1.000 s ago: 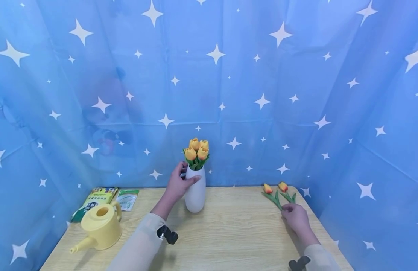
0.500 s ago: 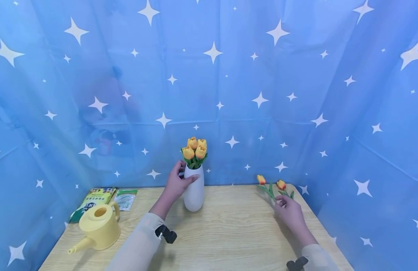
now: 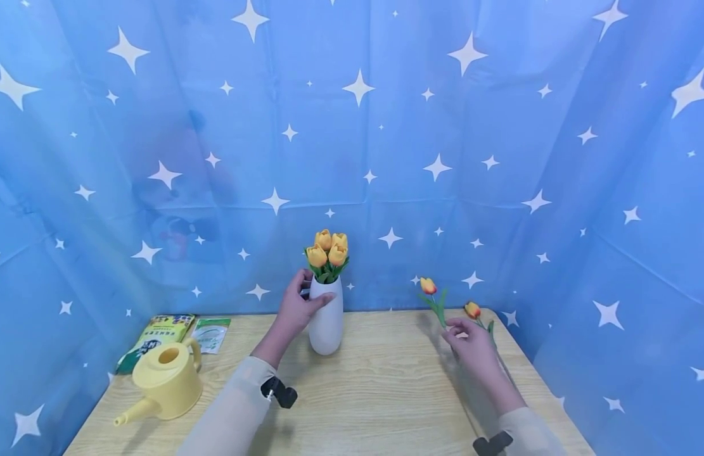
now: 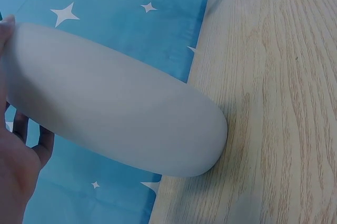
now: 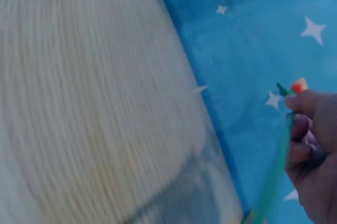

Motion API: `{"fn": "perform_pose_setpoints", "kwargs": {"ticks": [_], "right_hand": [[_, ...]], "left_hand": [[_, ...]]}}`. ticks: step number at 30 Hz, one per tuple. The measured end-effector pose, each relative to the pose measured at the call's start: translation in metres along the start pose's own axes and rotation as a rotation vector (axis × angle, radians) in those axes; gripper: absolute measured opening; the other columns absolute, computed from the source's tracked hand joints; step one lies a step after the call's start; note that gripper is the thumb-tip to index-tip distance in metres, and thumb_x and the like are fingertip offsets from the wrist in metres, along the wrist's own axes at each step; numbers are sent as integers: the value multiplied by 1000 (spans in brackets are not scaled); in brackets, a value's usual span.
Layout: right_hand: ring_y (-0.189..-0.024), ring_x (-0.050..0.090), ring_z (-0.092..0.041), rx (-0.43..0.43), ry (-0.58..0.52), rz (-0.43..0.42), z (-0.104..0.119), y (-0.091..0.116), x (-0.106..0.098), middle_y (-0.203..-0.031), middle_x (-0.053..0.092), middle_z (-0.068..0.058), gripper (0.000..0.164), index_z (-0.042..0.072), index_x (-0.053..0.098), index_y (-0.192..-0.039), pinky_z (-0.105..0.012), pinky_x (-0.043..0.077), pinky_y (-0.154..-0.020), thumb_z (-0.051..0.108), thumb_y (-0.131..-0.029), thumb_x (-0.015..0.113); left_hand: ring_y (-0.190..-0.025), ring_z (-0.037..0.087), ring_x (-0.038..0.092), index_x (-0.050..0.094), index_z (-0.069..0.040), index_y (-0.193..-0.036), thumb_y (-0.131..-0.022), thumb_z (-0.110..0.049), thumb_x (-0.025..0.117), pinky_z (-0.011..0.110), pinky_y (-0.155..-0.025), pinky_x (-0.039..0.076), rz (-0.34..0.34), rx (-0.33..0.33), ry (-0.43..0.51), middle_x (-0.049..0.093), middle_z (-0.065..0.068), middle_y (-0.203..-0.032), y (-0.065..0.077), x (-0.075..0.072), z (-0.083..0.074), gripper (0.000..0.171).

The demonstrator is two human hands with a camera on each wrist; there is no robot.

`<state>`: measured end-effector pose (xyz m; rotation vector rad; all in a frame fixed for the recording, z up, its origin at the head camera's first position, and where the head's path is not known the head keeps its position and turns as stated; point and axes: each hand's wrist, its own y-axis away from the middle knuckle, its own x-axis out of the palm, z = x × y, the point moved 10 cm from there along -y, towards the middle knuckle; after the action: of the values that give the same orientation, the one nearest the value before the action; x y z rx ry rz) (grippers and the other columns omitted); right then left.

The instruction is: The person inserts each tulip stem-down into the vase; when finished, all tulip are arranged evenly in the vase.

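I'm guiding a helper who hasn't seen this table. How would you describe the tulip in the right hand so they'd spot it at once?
On the wooden table, find the white vase, then look right to the person's right hand. It holds a yellow-and-red tulip, leaning left. The similar second tulip beside it lies on the table; this one is in the air.

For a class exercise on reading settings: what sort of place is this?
Probably a small indoor booth set up for tabletop work, rather than a lived-in room. A star-patterned curtain closes off the back and both sides; within is a table with a watering can, where a vase is held.
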<state>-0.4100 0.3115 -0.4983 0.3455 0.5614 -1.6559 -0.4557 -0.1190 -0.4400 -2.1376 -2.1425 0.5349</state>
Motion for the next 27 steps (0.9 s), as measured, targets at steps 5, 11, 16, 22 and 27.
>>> {"fn": "perform_pose_setpoints", "kwargs": {"ticks": [5,11,16,22,27], "right_hand": [[-60,63,-14,22,-158,9,7,-1,10,-101,66,-13,29,-5,65,-130,-25,48,-51,7,-105,76],[-58,69,-19,17,-272,-2,18,1,17,-98,71,-15,30,-10,62,-125,-30,59,-55,6,-104,77],[-68,77,-22,40,-344,-18,26,1,21,-98,77,-14,29,-8,61,-122,-36,65,-63,9,-105,78],[-88,82,-25,21,-380,-54,40,1,25,-112,80,-22,29,-7,66,-125,-37,67,-71,14,-108,76],[-90,81,-16,-18,-387,-99,53,1,26,-115,80,-24,30,-5,72,-125,-34,67,-76,19,-108,77]], "left_hand": [[-121,35,65,55,-17,-128,-90,-40,95,56,-101,57,5,-1,-7,63,13,-132,-1,0,1,59],[-121,35,65,55,-18,-128,-91,-43,94,56,-101,58,7,1,-16,63,12,-133,-1,1,3,59],[-122,35,65,56,-18,-128,-91,-43,94,57,-101,58,8,8,-8,63,12,-133,-1,1,3,59],[-121,35,65,56,-19,-128,-91,-43,94,57,-100,58,7,12,-7,63,11,-132,-1,1,3,58],[-121,35,66,57,-20,-128,-91,-44,94,57,-100,59,8,10,-12,64,11,-132,-1,1,3,58]]}}
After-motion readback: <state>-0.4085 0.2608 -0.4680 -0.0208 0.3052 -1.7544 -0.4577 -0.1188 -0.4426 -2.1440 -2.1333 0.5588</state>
